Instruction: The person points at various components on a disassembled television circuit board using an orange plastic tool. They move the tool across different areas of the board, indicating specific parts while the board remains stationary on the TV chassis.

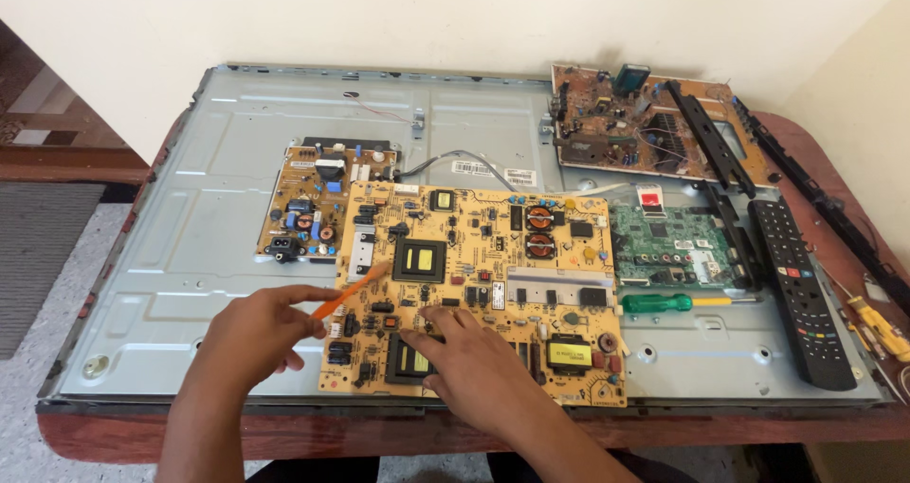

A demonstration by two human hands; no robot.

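head view: our left hand [251,336] pinches an orange tool [349,291]; right hand [464,360] lies flat, grasping nothing, on the yellow board [474,255] (loose near the panel's [190,246] front edge, probing unfinished).

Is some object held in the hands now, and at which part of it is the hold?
The left hand holds a thin orange tool by its lower end, between the fingers. The right hand holds nothing; it rests flat on the large yellow circuit board.

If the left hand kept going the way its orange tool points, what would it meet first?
The left hand aims its orange tool up and right across the large yellow circuit board. The black-and-yellow transformer looks first in line, though depth is unclear.
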